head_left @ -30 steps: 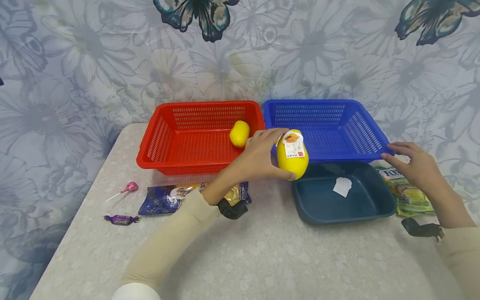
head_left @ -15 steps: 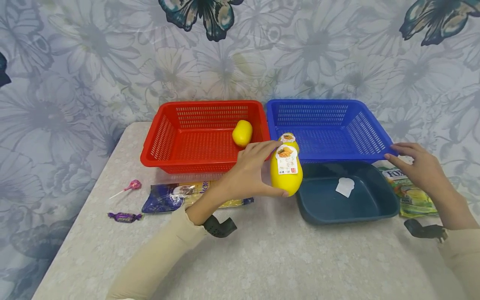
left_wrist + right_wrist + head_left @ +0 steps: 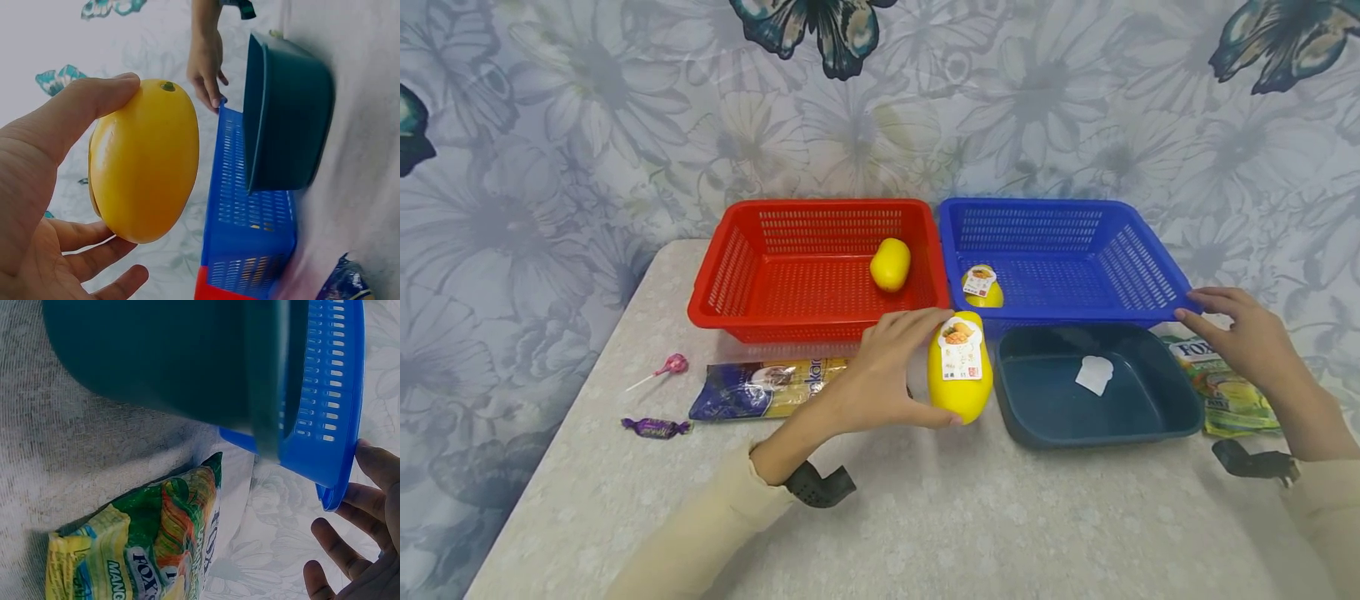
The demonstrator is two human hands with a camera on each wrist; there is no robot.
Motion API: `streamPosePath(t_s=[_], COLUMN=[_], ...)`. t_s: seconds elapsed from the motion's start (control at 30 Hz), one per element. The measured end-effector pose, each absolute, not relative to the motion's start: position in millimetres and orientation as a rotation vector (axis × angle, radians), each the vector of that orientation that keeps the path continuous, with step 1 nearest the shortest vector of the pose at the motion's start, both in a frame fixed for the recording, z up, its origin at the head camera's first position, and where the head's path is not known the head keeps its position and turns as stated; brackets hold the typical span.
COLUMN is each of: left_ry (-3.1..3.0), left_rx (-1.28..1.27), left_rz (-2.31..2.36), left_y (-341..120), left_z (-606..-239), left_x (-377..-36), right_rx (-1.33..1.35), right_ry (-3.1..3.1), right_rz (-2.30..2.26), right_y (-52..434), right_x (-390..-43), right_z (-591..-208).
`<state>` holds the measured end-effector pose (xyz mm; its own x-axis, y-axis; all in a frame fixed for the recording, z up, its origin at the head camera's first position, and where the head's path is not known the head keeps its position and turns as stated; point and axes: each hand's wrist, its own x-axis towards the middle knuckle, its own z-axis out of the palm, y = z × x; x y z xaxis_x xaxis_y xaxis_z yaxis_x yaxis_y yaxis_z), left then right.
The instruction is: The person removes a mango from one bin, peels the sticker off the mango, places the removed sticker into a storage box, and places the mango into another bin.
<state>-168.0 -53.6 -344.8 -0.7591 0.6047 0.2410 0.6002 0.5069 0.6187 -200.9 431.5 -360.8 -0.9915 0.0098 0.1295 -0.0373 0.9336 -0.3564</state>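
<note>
My left hand grips a glossy yellow mango between thumb and fingers, label toward the head camera. It is held in front of the seam between the two baskets, left of the green tub. A green stem spot shows on this mango in the left wrist view. My right hand pinches the front right corner of the blue basket, thumb above the rim and fingers beneath. A second, labelled mango lies in that basket's front left corner. Another mango lies in the red basket.
A white paper piece lies in the green tub. Right of it, a green Fox's candy bag lies partly under my right arm. A blue and yellow packet, a pink lollipop and a purple wrapped candy lie at left.
My left hand has brought the mango down and left, from over the blue basket's front to before it. The mango inside the blue basket has come into view. My right hand keeps its hold.
</note>
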Motion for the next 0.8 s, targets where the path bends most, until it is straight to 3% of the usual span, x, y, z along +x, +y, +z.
streamPosePath(t_s=[0.8], left_ry=[2.699], left_rx=[0.996], left_rz=[1.076], left_y=[-70.5], left_z=[-380.8], left_x=[-137.6], right_rx=[0.016], right_ry=[-2.920], right_rz=[0.543], right_y=[430.4], right_x=[-201.5], right_z=[-365.3])
